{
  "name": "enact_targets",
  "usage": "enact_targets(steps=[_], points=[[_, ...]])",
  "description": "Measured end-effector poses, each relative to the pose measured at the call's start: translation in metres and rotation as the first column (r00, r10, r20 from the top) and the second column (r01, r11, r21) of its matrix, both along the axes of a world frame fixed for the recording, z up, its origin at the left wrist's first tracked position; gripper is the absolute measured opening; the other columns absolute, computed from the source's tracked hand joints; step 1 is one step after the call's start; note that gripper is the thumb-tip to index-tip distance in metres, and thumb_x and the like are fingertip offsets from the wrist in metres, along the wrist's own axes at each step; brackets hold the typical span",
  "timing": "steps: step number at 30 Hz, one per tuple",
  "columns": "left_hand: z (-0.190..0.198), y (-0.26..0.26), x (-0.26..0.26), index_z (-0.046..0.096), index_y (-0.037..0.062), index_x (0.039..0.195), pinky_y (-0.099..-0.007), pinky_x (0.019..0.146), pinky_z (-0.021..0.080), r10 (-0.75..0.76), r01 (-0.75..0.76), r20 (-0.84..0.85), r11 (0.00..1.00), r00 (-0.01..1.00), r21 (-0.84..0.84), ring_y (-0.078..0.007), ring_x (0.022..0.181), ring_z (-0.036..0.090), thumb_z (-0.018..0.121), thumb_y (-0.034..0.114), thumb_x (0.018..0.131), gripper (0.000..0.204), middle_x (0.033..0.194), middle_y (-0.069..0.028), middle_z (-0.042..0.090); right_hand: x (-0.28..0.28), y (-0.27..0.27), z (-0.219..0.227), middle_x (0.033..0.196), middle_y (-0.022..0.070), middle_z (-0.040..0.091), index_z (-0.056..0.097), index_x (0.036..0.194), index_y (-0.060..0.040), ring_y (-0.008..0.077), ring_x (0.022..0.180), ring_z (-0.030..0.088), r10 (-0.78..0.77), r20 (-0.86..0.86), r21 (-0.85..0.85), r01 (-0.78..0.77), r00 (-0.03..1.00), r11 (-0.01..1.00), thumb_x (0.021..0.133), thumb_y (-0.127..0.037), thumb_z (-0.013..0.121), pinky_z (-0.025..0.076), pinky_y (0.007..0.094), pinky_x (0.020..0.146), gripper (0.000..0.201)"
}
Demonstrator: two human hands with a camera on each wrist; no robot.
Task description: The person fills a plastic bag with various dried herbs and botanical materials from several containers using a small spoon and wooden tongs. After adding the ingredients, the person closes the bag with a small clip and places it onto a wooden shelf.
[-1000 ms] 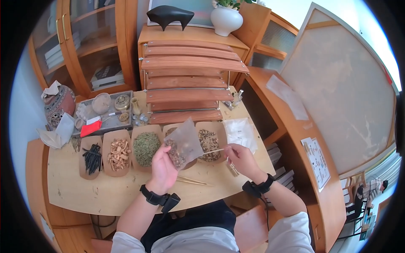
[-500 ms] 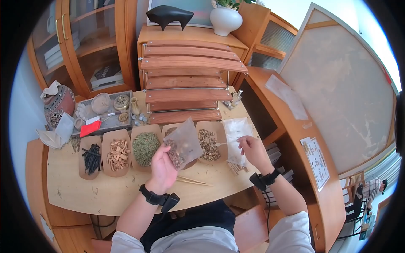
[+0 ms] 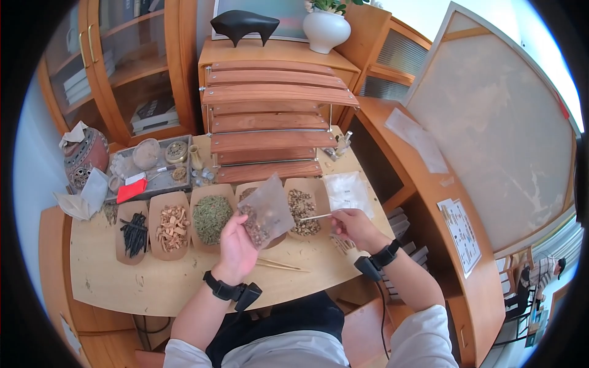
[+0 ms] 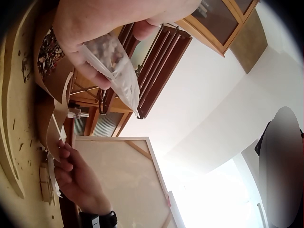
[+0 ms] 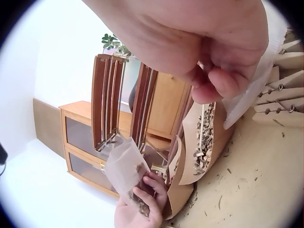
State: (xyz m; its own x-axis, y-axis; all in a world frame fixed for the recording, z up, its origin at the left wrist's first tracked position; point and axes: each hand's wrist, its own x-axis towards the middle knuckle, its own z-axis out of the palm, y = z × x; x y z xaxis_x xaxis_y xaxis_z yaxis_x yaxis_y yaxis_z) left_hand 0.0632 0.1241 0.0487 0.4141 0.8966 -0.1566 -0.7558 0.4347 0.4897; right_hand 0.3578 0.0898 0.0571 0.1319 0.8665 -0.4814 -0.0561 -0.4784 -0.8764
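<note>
My left hand (image 3: 238, 246) grips a translucent bag (image 3: 273, 211) with brown dried pieces in its lower part, tilted over the paper trays. To its right, the fingertips of my right hand (image 3: 358, 228) pinch a thin pale stick-like tool (image 3: 318, 216). The tool's far end reaches over the rightmost tray (image 3: 323, 197), among chopped brown dried herbs (image 3: 302, 208). In the right wrist view, the bag (image 5: 124, 164) stands upright in the left hand (image 5: 142, 204). Part of a tray of mixed herbs (image 4: 50, 54) is hidden behind the bag in the head view.
Other trays hold green herbs (image 3: 211, 218), tan chips (image 3: 172, 228) and black strips (image 3: 133, 234). White bags (image 3: 348, 191) and wooden clothespins (image 5: 280, 97) lie at the right. Two pale sticks (image 3: 279, 264) lie in front. A slatted wooden rack (image 3: 270, 141) stands behind.
The right hand moved up and right with the tool, then came back down and left over the rightmost tray. The left hand and bag stayed nearly in place.
</note>
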Motion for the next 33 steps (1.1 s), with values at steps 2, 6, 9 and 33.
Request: enact_targets(steps=[2, 6, 9, 33], points=[[-0.001, 0.000, 0.000, 0.043, 0.0036, 0.143, -0.0445, 0.109, 0.043, -0.004, 0.004, 0.005, 1.000, 1.000, 0.002, -0.0274, 0.128, 0.055, 0.046, 0.024, 0.095, 0.052, 0.139, -0.0114, 0.056, 0.002, -0.001, 0.002, 0.080, -0.0012, 0.059, 0.065, 0.099, -0.0024, 0.0076, 0.064, 0.053, -0.004, -0.051, -0.003, 0.004, 0.999, 1.000, 0.102, -0.017, 0.054, 0.043, 0.0221, 0.053, 0.019], [-0.001, 0.000, 0.000, 0.043, 0.0053, 0.142, -0.0450, 0.110, 0.042, -0.012, 0.012, 0.004, 1.000, 1.000, -0.009, -0.0270, 0.128, 0.055, 0.047, 0.023, 0.095, 0.051, 0.138, -0.0106, 0.056, 0.008, -0.002, 0.010, 0.082, -0.0013, 0.058, 0.065, 0.100, -0.0022, 0.0078, 0.065, 0.053, -0.022, -0.097, 0.025, 0.025, 0.995, 0.999, 0.103, -0.016, 0.053, 0.043, 0.0220, 0.056, 0.019], [-0.003, 0.000, -0.002, 0.044, 0.0083, 0.140, -0.0467, 0.111, 0.041, -0.019, 0.019, 0.008, 1.000, 1.000, -0.019, -0.0264, 0.129, 0.054, 0.048, 0.021, 0.093, 0.049, 0.138, -0.0095, 0.055, 0.009, 0.000, 0.027, 0.082, -0.0014, 0.057, 0.065, 0.102, -0.0017, 0.0075, 0.066, 0.053, -0.017, -0.100, 0.087, 0.026, 0.995, 0.996, 0.103, -0.016, 0.052, 0.042, 0.0220, 0.056, 0.019], [0.001, 0.000, 0.000, 0.045, 0.0049, 0.141, -0.0442, 0.111, 0.042, -0.005, 0.005, 0.013, 1.000, 1.000, -0.001, -0.0266, 0.129, 0.054, 0.046, 0.023, 0.094, 0.050, 0.139, -0.0102, 0.055, 0.004, 0.004, 0.007, 0.081, 0.0027, 0.064, 0.068, 0.112, 0.0020, 0.0075, 0.064, 0.059, 0.006, 0.434, 0.256, -0.129, 0.901, 0.958, 0.102, -0.016, 0.052, 0.045, 0.0219, 0.054, 0.026]])
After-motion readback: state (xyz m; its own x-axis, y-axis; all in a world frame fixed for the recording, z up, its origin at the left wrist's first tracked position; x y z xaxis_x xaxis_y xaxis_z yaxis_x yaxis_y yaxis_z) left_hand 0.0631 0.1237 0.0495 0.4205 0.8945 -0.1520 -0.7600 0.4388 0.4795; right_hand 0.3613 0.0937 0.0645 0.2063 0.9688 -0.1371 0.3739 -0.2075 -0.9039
